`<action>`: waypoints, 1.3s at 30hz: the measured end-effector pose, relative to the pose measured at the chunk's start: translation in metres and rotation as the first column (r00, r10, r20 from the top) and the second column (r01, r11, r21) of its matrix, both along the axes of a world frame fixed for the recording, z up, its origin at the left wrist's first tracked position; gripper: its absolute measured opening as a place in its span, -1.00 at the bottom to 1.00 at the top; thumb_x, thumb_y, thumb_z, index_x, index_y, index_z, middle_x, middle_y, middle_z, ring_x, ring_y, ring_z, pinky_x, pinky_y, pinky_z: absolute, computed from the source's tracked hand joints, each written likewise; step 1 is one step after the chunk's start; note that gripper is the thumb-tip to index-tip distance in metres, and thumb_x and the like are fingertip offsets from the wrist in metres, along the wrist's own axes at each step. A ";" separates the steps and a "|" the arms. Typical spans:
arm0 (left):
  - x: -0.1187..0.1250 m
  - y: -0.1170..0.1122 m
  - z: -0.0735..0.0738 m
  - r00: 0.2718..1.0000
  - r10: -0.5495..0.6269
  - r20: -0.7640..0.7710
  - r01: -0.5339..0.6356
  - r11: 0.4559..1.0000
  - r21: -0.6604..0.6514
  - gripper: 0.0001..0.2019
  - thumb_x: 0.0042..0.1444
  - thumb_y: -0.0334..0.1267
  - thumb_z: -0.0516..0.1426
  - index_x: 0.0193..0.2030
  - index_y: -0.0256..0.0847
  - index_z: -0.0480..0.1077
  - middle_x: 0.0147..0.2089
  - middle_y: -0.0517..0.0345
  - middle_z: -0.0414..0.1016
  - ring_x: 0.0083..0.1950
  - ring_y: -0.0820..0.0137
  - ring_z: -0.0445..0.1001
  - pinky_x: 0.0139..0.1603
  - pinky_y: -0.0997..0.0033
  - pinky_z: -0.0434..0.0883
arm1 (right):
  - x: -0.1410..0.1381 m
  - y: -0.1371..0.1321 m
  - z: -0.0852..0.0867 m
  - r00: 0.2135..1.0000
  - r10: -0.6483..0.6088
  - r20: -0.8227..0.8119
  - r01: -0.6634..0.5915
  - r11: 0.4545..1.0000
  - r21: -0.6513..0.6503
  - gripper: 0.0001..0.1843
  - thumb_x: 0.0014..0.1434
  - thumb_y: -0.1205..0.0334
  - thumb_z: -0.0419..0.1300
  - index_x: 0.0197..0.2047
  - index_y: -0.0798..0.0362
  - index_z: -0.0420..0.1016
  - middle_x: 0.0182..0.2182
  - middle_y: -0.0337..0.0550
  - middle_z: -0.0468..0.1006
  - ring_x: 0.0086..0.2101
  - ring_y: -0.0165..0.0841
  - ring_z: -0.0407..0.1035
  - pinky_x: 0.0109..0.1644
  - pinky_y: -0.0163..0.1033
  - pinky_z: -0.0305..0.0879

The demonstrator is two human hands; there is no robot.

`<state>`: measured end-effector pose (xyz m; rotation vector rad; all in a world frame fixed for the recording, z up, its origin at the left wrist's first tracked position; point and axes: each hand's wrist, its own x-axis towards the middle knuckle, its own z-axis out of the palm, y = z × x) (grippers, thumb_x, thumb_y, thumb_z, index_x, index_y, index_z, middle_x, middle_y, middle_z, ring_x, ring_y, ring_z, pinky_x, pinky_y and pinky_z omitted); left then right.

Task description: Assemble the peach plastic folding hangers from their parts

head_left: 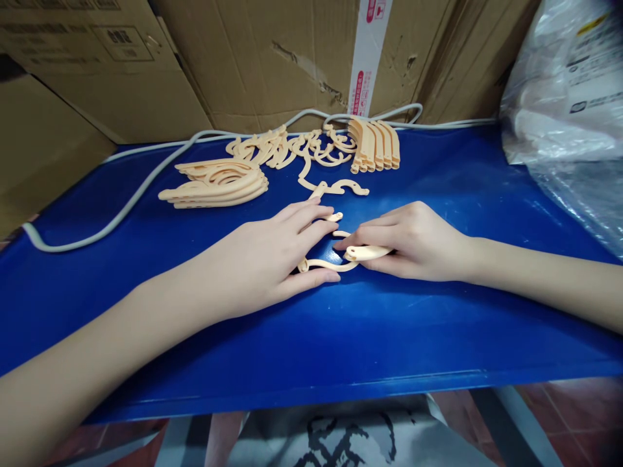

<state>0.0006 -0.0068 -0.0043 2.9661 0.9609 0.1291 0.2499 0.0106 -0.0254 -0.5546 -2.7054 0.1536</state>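
Note:
My left hand [272, 256] lies flat on the blue table [341, 337], fingers stretched out over a thin peach plastic piece [327, 264] and pressing it down. My right hand [413, 243] meets it from the right, its fingers curled round another peach plastic piece [366, 252] that touches the first one. The two hands' fingertips nearly meet at the table's middle. Farther back lie a stack of curved peach parts [217, 183], a tangle of loose hook-shaped parts [292, 149] and an upright row of parts [374, 144].
A grey cable [126, 207] curves across the table's left and back. Cardboard boxes [272, 58] wall off the rear. A clear plastic bag [569, 110] sits at the right. Below the front edge, tiled floor [574, 421] shows.

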 end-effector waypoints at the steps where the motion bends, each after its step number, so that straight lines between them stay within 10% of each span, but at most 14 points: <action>1: 0.000 0.000 0.000 1.000 0.000 0.003 0.000 1.000 0.002 -0.35 0.36 0.14 -0.12 0.35 -0.35 0.20 0.40 -0.19 0.21 0.44 0.05 0.15 0.22 0.00 0.43 | 0.000 0.000 0.000 1.000 0.003 -0.001 -0.003 1.000 -0.004 -0.76 0.34 0.22 0.08 -0.11 0.09 0.56 -0.27 -0.18 0.67 -0.37 -0.38 0.54 -0.37 -0.33 0.26; 7: 0.000 0.000 0.001 1.000 0.003 -0.005 -0.003 1.000 0.008 -0.32 0.36 0.15 -0.12 0.36 -0.39 0.19 0.40 -0.23 0.21 0.42 0.05 0.18 0.21 0.00 0.44 | 0.001 -0.001 0.001 1.000 0.003 0.004 -0.003 0.999 0.044 -0.67 0.36 0.20 0.07 0.07 0.13 0.52 -0.13 -0.08 0.66 -0.26 -0.36 0.55 -0.29 -0.32 0.30; 18: -0.001 0.000 0.002 1.000 0.015 0.007 -0.015 1.000 -0.020 -0.36 0.35 0.16 -0.10 0.34 -0.30 0.23 0.40 -0.13 0.23 0.45 0.09 0.13 0.27 -0.02 0.40 | -0.002 -0.001 0.003 0.998 -0.006 -0.060 0.010 0.998 0.066 -0.60 0.38 0.12 0.07 -0.47 0.09 0.42 -0.58 -0.28 0.41 -0.58 -0.48 0.27 -0.47 -0.30 0.05; 30: -0.001 0.000 0.002 1.000 0.008 0.026 -0.007 1.000 -0.024 -0.31 0.32 0.21 -0.09 0.35 -0.32 0.21 0.38 -0.19 0.24 0.43 0.03 0.16 0.25 0.00 0.40 | -0.002 -0.003 0.005 0.997 -0.014 -0.079 0.029 0.981 0.194 -0.50 0.42 0.13 0.00 -0.58 0.05 0.22 -0.67 -0.34 0.28 -0.63 -0.51 0.10 -0.47 -0.27 -0.08; 35: -0.001 0.000 0.005 0.999 0.012 0.042 -0.011 1.000 -0.020 -0.34 0.33 0.17 -0.06 0.36 -0.31 0.19 0.35 -0.17 0.29 0.36 0.08 0.25 0.22 0.04 0.41 | -0.003 -0.002 0.006 0.973 -0.224 0.055 0.219 0.972 0.087 -0.52 0.37 0.10 0.02 -0.59 0.06 0.24 -0.64 -0.29 0.34 -0.61 -0.50 0.14 -0.48 -0.28 -0.08; 39: -0.003 0.001 0.006 0.998 0.016 0.058 -0.015 1.000 -0.016 -0.45 0.36 0.06 -0.03 0.34 -0.26 0.22 0.28 -0.07 0.37 0.28 0.15 0.33 0.20 0.10 0.41 | -0.007 -0.003 0.009 0.853 -0.503 0.139 0.501 0.864 0.054 -0.59 0.29 0.10 0.06 -0.57 0.04 0.22 -0.62 -0.25 0.35 -0.58 -0.44 0.18 -0.46 -0.26 -0.11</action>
